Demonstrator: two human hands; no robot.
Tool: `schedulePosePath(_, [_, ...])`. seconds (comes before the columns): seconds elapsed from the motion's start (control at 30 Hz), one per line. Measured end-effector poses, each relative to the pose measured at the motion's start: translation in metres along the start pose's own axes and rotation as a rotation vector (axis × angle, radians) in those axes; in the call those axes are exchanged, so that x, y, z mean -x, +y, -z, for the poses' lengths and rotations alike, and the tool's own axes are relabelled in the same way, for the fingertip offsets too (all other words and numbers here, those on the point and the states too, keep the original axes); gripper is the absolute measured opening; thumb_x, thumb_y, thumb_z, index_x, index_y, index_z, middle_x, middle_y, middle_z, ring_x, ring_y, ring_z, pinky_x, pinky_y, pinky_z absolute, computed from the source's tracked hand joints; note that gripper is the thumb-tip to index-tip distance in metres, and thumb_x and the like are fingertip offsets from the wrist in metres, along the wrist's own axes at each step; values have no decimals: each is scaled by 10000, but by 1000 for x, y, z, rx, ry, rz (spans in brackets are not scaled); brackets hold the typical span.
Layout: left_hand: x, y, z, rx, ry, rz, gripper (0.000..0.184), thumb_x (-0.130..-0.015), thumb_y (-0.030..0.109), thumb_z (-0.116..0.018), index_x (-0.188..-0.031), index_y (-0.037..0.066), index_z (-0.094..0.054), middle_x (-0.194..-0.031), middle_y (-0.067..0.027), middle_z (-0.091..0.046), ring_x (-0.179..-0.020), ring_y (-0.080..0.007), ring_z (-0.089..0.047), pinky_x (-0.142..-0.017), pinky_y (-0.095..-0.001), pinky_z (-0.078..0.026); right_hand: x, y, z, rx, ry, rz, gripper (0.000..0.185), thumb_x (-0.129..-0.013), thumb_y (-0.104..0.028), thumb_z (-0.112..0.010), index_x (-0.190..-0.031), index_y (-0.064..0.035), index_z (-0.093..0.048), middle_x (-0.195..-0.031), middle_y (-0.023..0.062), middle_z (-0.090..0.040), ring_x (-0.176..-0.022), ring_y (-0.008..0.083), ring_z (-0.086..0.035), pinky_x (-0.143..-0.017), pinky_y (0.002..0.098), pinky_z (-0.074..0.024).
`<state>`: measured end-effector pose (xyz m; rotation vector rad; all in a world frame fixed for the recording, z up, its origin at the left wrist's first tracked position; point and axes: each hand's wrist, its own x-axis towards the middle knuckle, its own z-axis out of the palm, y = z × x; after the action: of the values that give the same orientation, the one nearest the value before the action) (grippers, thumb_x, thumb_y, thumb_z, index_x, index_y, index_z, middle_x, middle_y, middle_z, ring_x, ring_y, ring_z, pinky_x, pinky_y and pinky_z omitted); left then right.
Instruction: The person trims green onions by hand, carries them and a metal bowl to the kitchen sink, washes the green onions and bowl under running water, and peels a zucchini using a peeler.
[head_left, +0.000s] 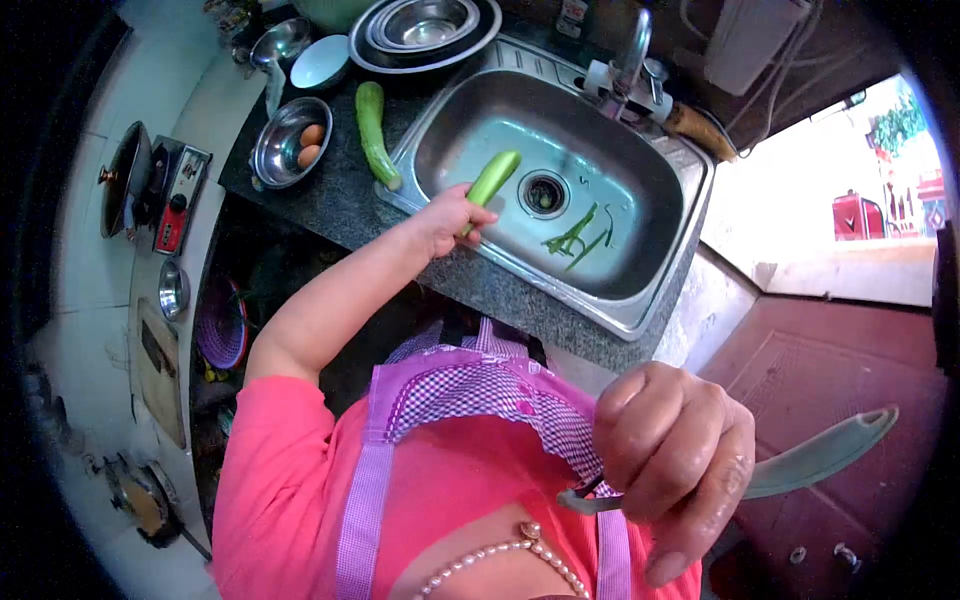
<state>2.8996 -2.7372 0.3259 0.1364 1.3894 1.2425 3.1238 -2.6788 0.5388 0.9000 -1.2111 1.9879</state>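
Observation:
My left hand (455, 220) is closed around the lower end of a pale green luffa gourd (494, 178), which slants up over the near left part of the sink (450, 115). Close to the camera, my right hand (675, 455) grips a peeler. The peeler's long pale handle (825, 455) sticks out to the right, and its dark head (585, 502) shows left of the fingers. Green peel strips (575, 240) lie on the sink floor, right of the drain (544, 194). A second, unpeeled luffa gourd (371, 130) rests on the counter at the sink's left.
Left on the dark counter (330, 205) stands a metal bowl (275, 150) with two brown eggs (311, 145). Behind are a white bowl (320, 63) and stacked metal basins (425, 35). A faucet (635, 50) rises behind the sink. Far left, a knife (157, 352) lies on a cutting board (165, 385).

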Motion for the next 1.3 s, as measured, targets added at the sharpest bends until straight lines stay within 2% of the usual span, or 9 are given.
schedulePosePath(0.37, [2, 8, -28, 8, 15, -5, 367, -715, -25, -609, -1037, 70, -462, -770, -14, -480, -566, -70, -454, -385, -190, -368, -6, -15, -1, -57, -21, 9, 105, -803, -26, -554, -836, -1, -651, -562, 71, -539, -400, 124, -407, -370, 251, -245])
schedulePosePath(0.47, [6, 12, -35, 10, -15, -23, 369, -713, -20, -613, -1036, 68, -459, -768, -13, -481, -544, -73, -450, -385, -192, -362, -8, 6, -40, 4, 445, 319, 75, -777, -18, -592, -817, 25, -639, -540, 59, -517, -389, 116, -372, -363, 256, -205])
schedulePosePath(0.53, [0, 7, -32, 22, -41, -19, 371, -713, -17, -614, -1037, 69, -456, -775, -16, -480, -531, -76, -447, -388, -195, -364, -6, 4, -40, -1, 447, 305, 71, -766, -23, -610, -795, 39, -631, -531, 61, -509, -389, 115, -371, -365, 255, -201])
schedulePosePath(0.63, [2, 6, -35, 12, -31, -20, 382, -712, -14, -617, -1046, 70, -452, -769, -18, -482, -516, -78, -446, -389, -196, -364, 4, -22, -7, -36, 52, 7, 90, -770, -48, -618, -817, 27, -636, -537, 60, -522, -389, 115, -372, -364, 252, -198])
schedulePosePath(0.87, [6, 8, -31, -5, -145, -44, 450, -722, -2, -628, -1124, 63, -436, -761, -11, -508, -559, -87, -498, -446, -214, -431, 3, -21, 21, -94, -167, 25, 113, -816, -48, -544, -828, -4, -648, -533, 65, -516, -426, 138, -443, -401, 243, -284])
schedulePosePath(0.97, [9, 3, -32, -7, -214, -86, 410, -717, 19, -651, -1076, 60, -456, -769, -15, -527, -613, -86, -523, -483, -199, -435, 49, -7, 29, 78, 466, -105, 251, -739, -199, -682, -757, -13, -515, -657, 111, -555, -494, 157, -497, -412, 273, -363])
schedulePosePath(1.03, [14, 4, -38, -22, -250, -111, 419, -718, 46, -671, -1075, 63, -453, -802, -25, -548, -666, -100, -553, -504, -204, -445, 59, 6, 83, 488, 805, -589, 341, -806, -247, -618, -970, -16, -428, -661, 51, -524, -554, 97, -468, -514, 237, -395])
schedulePosePath(1.13, [15, -4, -44, -10, -257, -88, 483, -712, 41, -676, -1120, 70, -420, -821, -22, -546, -687, -110, -556, -512, -224, -455, 113, 46, 149, 657, 1155, -749, 154, -880, -189, -492, -962, -67, -447, -756, 32, -506, -693, 97, -479, -603, 222, -385])
schedulePosePath(1.3, [3, -24, -50, -11, -268, -30, 775, -624, -100, -648, -1268, 116, -275, -952, -61, -491, -770, -160, -543, -519, -249, -449, 122, 73, 150, 351, 1024, -713, 200, -810, -140, -587, -957, -70, -471, -846, 18, -524, -759, 128, -491, -668, 260, -401])
